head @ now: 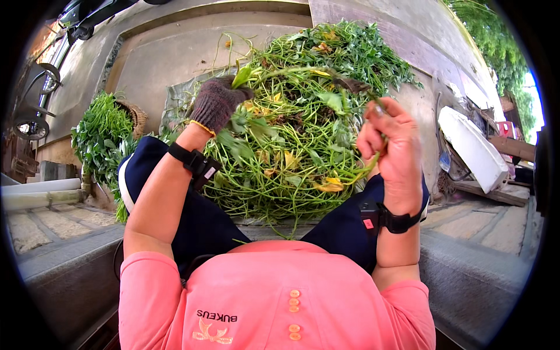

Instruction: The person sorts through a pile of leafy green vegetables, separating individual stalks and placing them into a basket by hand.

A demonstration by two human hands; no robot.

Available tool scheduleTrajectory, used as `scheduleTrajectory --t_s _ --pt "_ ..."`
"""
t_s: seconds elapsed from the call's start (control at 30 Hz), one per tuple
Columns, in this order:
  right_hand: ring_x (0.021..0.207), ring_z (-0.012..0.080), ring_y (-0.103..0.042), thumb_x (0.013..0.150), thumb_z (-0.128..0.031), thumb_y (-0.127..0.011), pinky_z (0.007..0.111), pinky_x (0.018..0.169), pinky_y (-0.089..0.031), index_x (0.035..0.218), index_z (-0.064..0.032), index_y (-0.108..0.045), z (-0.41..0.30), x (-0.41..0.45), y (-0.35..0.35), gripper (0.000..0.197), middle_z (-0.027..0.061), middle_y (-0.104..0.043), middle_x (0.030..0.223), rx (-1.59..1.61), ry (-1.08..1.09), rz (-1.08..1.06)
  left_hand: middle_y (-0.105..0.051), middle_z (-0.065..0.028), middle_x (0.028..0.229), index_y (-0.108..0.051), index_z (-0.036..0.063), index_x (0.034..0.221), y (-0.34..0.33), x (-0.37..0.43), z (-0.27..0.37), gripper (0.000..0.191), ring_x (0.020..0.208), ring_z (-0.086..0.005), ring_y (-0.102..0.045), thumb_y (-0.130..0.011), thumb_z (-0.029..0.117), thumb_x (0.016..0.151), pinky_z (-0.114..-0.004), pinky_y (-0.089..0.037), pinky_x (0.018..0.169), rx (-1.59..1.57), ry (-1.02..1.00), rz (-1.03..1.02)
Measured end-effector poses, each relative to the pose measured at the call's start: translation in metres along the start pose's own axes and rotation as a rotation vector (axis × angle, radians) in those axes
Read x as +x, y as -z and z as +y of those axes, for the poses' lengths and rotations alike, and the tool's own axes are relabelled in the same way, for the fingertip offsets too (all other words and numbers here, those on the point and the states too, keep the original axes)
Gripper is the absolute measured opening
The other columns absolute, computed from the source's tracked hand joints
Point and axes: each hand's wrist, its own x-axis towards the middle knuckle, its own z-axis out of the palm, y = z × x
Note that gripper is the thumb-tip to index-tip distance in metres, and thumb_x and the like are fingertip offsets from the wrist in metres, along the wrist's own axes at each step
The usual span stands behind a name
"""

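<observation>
My left hand (221, 101), in a dark knitted glove with a yellow cuff edge, is closed around a green leafy stem (297, 70). This stem arches across toward my right hand (391, 135), which is bare and slightly blurred. My right fingers pinch plant stem as well, and a thicker green piece (371, 165) sticks out below them. Whether both hands hold one continuous stem, I cannot tell. A dark, blurred bit (352, 85) hangs near its right end. Beneath both hands spreads a large heap of tangled green vines (280, 144), with some yellowed leaves (329, 184), between my knees.
Leafy greens (107, 118) spill from a woven basket (132, 117) at left. Pale pipes (43, 192) lie near it on the stone paving (57, 225). A white slab-like container (472, 148) leans among clutter at right. Parts of a vehicle (83, 19) show at upper left.
</observation>
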Motion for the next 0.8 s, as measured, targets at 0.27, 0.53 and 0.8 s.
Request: scheduleTrajectory --t_s 0.27,0.53,0.8 --pt "0.054 0.0146 -0.057 0.099 -0.023 -0.052 0.029 0.049 -0.051 0.096 -0.0023 -0.059 0.035 0.060 0.037 0.022 0.0041 -0.058 0.068 0.027 -0.204 0.210 -0.052 -0.0006 0.058 -0.063 0.0057 0.076 0.013 -0.007 0.008 0.022 0.044 -0.0135 -0.045 -0.072 0.024 0.085 -0.030 -0.045 0.046 -0.631 0.542 -0.058" --pt "0.051 0.0174 -0.053 0.102 -0.024 -0.045 0.029 0.047 -0.043 0.111 0.0031 -0.057 0.049 0.069 0.036 0.031 0.0046 -0.054 0.065 0.045 -0.260 0.071 -0.056 -0.0049 0.063 -0.067 -0.0014 0.085 0.013 -0.001 0.000 0.013 0.054 -0.0178 -0.055 -0.067 0.012 0.086 -0.040 -0.058 0.059 -0.975 0.335 -0.041" --pt "0.048 0.0161 -0.045 0.102 -0.029 -0.045 0.032 0.048 -0.042 0.105 0.0046 -0.056 0.043 0.055 0.002 0.036 0.0043 -0.048 0.059 0.134 -0.347 -0.180 -0.061 -0.0015 0.069 -0.068 0.0024 0.105 -0.060 -0.011 0.035 0.024 0.056 -0.0143 -0.057 -0.072 0.016 0.085 -0.031 -0.053 0.058 -0.985 0.416 -0.150"
